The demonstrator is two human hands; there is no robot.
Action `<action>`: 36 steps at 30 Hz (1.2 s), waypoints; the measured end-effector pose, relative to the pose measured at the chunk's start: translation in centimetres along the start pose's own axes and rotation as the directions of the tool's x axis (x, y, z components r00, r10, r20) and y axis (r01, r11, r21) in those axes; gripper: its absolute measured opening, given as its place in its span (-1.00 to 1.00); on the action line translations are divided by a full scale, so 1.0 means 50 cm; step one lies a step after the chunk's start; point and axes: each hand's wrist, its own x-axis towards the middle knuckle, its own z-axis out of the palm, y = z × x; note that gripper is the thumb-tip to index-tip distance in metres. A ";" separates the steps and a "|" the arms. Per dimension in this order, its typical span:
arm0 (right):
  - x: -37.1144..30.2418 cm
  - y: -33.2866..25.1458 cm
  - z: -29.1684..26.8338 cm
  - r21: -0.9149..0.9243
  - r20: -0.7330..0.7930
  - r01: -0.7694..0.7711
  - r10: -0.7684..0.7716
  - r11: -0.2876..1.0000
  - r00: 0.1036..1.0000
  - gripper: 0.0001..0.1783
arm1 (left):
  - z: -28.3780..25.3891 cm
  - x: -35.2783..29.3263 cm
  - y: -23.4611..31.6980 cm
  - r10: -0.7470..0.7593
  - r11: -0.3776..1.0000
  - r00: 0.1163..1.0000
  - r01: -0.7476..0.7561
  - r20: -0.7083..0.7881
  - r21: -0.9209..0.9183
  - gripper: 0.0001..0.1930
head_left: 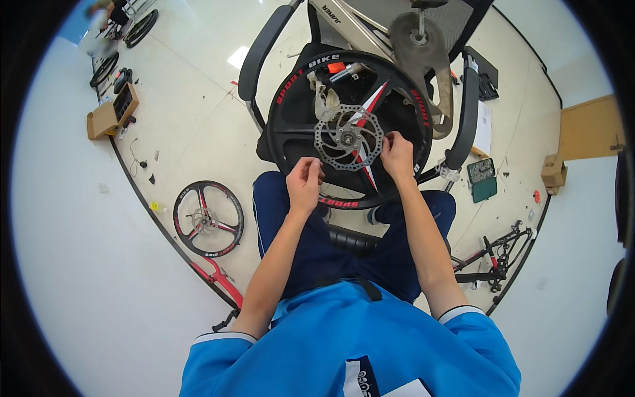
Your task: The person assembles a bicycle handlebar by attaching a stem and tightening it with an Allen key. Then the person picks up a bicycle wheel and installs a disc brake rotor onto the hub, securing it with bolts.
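A black bicycle wheel (295, 130) with broad spokes and red-and-white trim lies flat on a chair in front of me. At its hub sits a silver brake disc (348, 137) with a toothed edge and cut-out slots. My left hand (305, 182) is at the disc's lower left edge, its fingers pinched together. At the disc's right edge is my right hand (397, 154), thumb and fingertips also drawn together on the rim. Whether either hand holds some small part besides the disc, I cannot make out. Through the wheel's upper opening show a crumpled whitish glove (324, 96) and a metal tool (345, 73).
Black chair armrests (259, 63) flank the wheel, and a bicycle frame (423, 63) stands beyond. On the floor lie another wheel (208, 218), a pink-red frame part (221, 281), a dark frame (493, 258), a green case (482, 180) and an open cardboard box (114, 114).
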 end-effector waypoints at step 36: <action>-0.277 -0.100 -0.170 0.748 0.029 -0.106 0.127 0.655 0.991 -0.91 | 0.082 0.004 0.135 0.284 0.692 0.802 -0.551 0.526 0.467 -0.83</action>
